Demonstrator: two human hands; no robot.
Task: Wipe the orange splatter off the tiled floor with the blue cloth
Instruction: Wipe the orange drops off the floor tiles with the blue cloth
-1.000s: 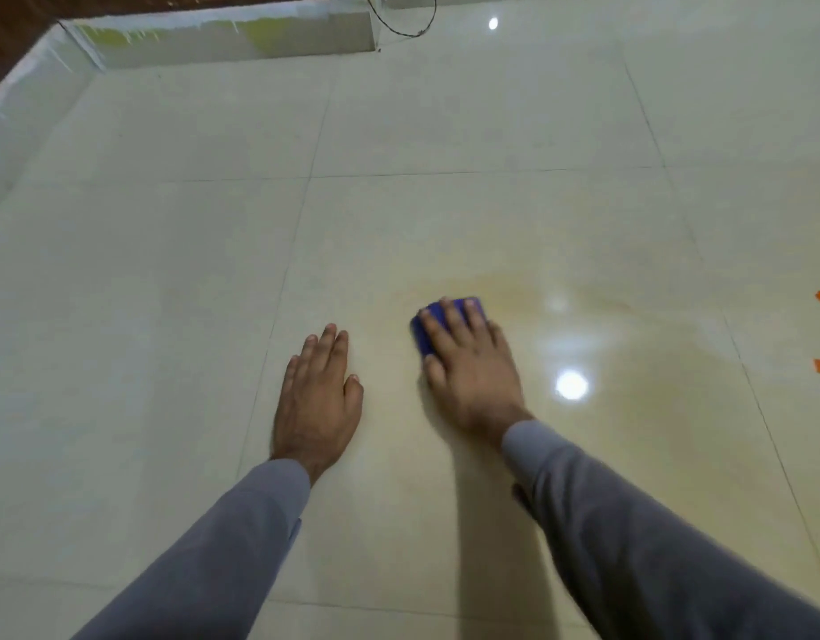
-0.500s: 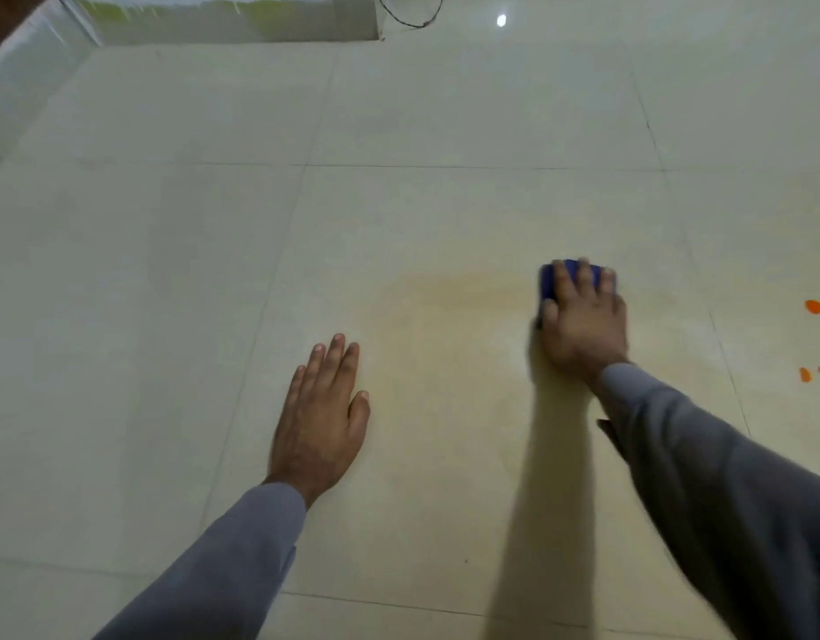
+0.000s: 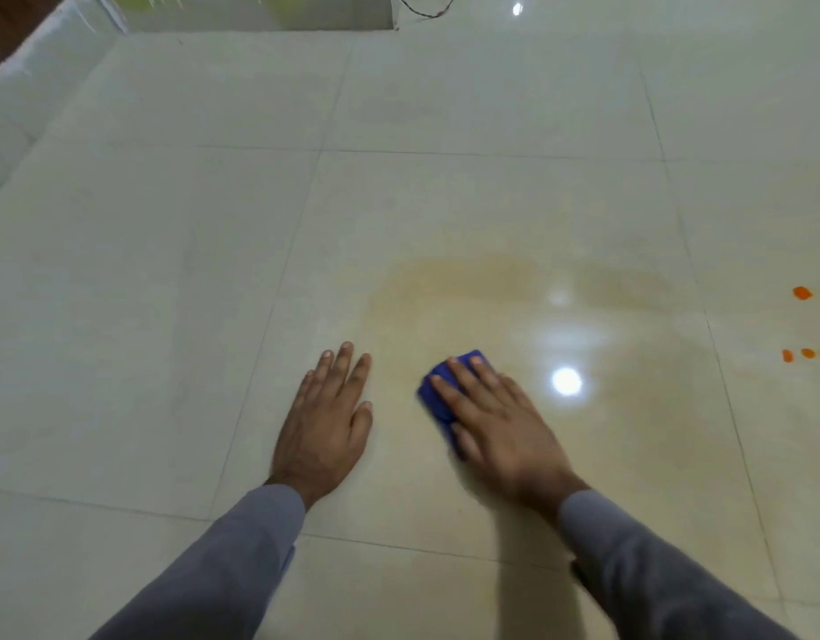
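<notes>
My right hand (image 3: 496, 422) presses flat on the folded blue cloth (image 3: 438, 397), which lies on the cream tiled floor (image 3: 445, 200); only the cloth's left and far edges show past the fingers. A pale orange smear (image 3: 468, 279) spreads over the tile beyond and to the right of the cloth. Small bright orange spots (image 3: 802, 293) and a row of them (image 3: 807, 353) sit at the far right. My left hand (image 3: 327, 422) rests flat on the floor, fingers straight, a short gap left of the cloth.
A low white wall base (image 3: 260, 13) with yellow-green stains runs along the far edge, and a black cable (image 3: 422, 9) lies beside it. Another white skirting (image 3: 25, 94) borders the left side. Lamp glare (image 3: 566, 381) shines on the wet tile.
My right hand slid the cloth out to the right and far side of the smear, then back left and toward me. The left hand stayed planted on the floor.
</notes>
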